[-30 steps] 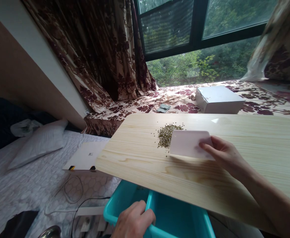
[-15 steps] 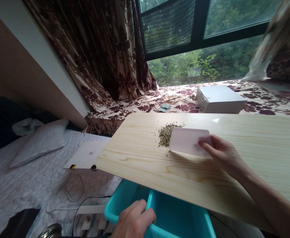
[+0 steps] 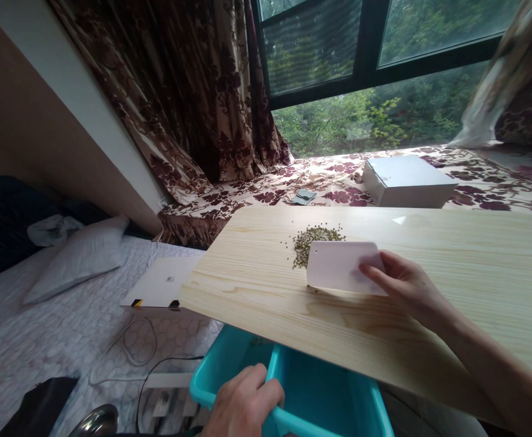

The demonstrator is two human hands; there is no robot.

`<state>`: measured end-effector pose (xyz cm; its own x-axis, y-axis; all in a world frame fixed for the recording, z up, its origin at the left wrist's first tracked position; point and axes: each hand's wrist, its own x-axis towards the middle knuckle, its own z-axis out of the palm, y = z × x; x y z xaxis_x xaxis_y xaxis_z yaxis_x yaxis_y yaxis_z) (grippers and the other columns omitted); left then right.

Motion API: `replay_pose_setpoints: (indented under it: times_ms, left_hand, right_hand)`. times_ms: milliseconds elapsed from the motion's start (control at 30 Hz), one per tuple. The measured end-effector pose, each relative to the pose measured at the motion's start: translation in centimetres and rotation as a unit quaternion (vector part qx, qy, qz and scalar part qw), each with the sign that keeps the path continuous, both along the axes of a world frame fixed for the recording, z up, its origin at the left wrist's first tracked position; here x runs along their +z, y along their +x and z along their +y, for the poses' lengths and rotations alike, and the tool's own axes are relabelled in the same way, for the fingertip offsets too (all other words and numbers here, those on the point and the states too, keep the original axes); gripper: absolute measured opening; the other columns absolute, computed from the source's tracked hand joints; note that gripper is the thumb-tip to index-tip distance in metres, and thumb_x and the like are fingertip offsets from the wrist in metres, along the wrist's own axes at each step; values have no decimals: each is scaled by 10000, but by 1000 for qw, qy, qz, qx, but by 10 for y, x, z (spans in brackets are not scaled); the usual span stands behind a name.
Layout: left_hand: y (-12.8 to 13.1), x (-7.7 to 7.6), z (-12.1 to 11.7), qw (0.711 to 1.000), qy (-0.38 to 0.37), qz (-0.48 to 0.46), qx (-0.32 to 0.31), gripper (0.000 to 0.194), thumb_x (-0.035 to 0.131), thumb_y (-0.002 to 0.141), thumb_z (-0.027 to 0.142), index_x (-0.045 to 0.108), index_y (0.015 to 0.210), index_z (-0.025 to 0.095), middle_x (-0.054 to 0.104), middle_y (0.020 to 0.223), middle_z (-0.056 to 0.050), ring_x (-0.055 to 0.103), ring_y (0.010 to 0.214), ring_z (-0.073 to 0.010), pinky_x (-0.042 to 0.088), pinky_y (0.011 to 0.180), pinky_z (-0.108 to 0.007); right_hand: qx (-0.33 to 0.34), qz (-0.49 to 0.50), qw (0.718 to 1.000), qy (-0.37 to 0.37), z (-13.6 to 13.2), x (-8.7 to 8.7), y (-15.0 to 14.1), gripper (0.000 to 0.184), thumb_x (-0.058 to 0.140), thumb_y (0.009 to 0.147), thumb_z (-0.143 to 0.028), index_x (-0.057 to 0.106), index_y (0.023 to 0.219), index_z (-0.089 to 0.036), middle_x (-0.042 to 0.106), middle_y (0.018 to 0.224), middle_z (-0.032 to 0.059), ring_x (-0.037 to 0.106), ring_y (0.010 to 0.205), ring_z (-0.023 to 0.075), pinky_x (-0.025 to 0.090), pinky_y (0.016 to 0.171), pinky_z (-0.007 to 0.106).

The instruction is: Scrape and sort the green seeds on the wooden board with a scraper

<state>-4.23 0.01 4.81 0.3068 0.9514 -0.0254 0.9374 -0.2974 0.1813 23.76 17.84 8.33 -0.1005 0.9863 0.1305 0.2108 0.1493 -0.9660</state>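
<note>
Green seeds lie heaped on the wood-grain board, left of and slightly beyond the right hand, which grips a pale scraper beside them. Left hand grasps a turquoise bin at its rim.

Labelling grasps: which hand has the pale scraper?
The right hand, out over the wooden board, pinching the pale scraper beside the greenish grains; the left hand is on the teal bin.
</note>
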Motion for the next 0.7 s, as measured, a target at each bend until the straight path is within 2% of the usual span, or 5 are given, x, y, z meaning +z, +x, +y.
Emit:
replay_pose_setpoints:
  times_ms: [167, 333, 533, 700]
  left_hand:
    - [1, 3, 0, 1000, -4, -3, 1, 358, 902, 624, 274, 570, 746, 222, 539, 769, 57, 589, 748, -149, 404, 650, -249]
    - [2, 4, 0, 999, -22, -21, 23, 367, 907, 603, 241, 580, 767, 220, 517, 775, 57, 587, 773, -149, 404, 660, -241]
    - [1, 4, 0, 998, -38, -38, 33, 383, 904, 576, 194, 577, 773, 227, 523, 788, 68, 581, 785, -146, 408, 662, -235]
    - [1, 5, -1, 998, -28, -36, 31, 356, 889, 580, 190, 598, 781, 230, 553, 796, 59, 579, 764, -156, 434, 668, -244]
  right_hand:
    - [12, 10, 1000, -4, -2, -1, 0, 322, 745, 731, -495, 722, 852, -197, 743, 799, 46, 659, 700, 194, 527, 606, 280]
    - [36, 33, 998, -30, -4, 3, 0, 377, 775, 692, -525, 727, 858, -190, 743, 792, 49, 658, 686, 193, 531, 591, 279]
    - [-22, 20, 999, -24, -4, 10, 11, 374, 807, 639, -543, 732, 795, -211, 743, 787, 40, 649, 684, 197, 528, 596, 288]
    - [4, 11, 999, -39, -4, 11, 14, 350, 811, 629, -530, 728, 760, -216, 736, 735, 26, 647, 650, 193, 520, 571, 284]
